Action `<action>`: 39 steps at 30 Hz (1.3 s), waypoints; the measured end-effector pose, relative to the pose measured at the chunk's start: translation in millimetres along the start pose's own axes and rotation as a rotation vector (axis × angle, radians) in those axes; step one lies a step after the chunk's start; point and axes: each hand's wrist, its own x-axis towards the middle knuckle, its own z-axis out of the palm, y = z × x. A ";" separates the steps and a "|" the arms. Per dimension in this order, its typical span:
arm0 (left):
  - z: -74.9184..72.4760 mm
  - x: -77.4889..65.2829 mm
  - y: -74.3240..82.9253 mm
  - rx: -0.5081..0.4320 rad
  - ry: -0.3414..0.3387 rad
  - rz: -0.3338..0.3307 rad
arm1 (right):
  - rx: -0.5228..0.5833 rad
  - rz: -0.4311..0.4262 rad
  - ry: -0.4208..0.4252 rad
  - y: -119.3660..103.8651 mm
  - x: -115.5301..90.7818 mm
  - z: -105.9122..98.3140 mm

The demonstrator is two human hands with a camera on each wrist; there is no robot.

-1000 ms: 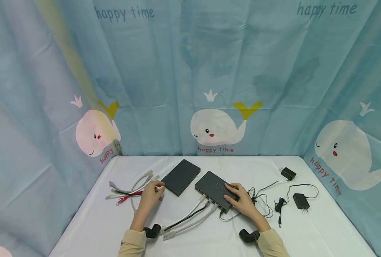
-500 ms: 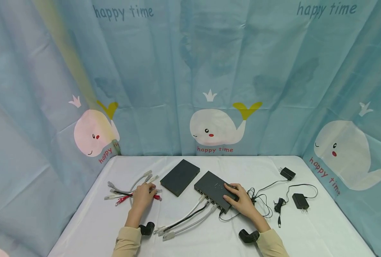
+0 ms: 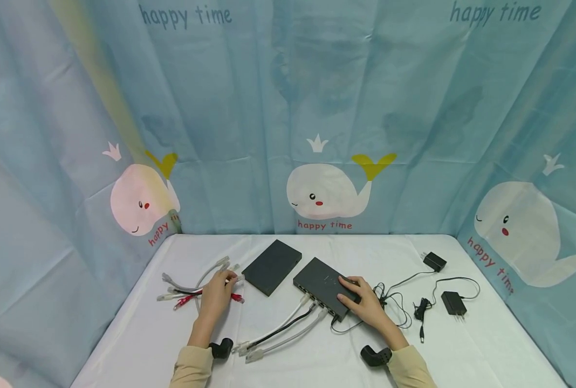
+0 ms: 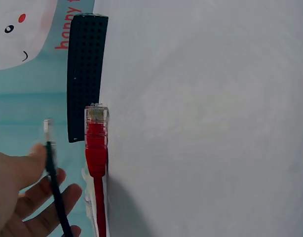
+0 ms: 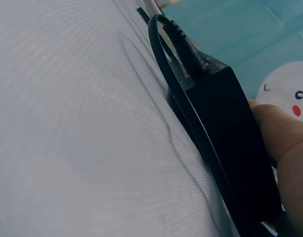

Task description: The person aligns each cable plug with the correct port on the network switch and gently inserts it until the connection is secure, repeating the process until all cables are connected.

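My left hand (image 3: 217, 295) is over the cable bundle at the left. In the left wrist view its thumb and fingers pinch a black network cable (image 4: 57, 197) just behind its clear plug. Beside it lies a red network cable (image 4: 96, 148), its plug pointing away. My right hand (image 3: 365, 306) rests on the right end of a black network switch (image 3: 319, 277), thumb and fingertips on its top. Three cables, white, black (image 3: 283, 330) and grey, run from the switch's front ports. In the right wrist view a power plug (image 5: 188, 54) sits in the switch's end.
Another flat black box (image 3: 272, 268) lies between the bundle and the switch. Grey, white and red cables (image 3: 185, 302) lie loose at the left. Two black power adapters (image 3: 435, 262) with thin cords are at the right. A curtain (image 3: 239, 134) hangs behind the white table (image 3: 147, 350).
My left hand has moved left from beside the flat black box onto the cable bundle, and now pinches the black network cable there. My right hand has stayed on the switch.
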 end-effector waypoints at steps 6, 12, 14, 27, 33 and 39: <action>-2.3 1.4 5.3 -0.027 0.091 0.061 | 0.005 -0.001 -0.003 -0.2 0.3 -0.1; -6.7 2.6 16.0 -0.072 0.113 0.088 | 0.005 0.002 -0.002 -0.3 0.2 0.1; -7.9 1.9 20.2 -0.084 0.118 0.100 | 0.003 0.003 -0.002 -0.3 0.1 0.1; -5.7 -6.2 47.5 -0.113 -0.107 -0.019 | 0.005 0.012 -0.005 -1.2 0.1 -1.1; -1.2 -12.5 61.6 -0.149 -0.188 -0.003 | 0.006 0.014 -0.007 -2.0 0.1 -1.5; 6.5 -17.6 74.0 -0.156 -0.258 0.008 | 0.001 0.007 -0.007 -1.0 0.7 -1.2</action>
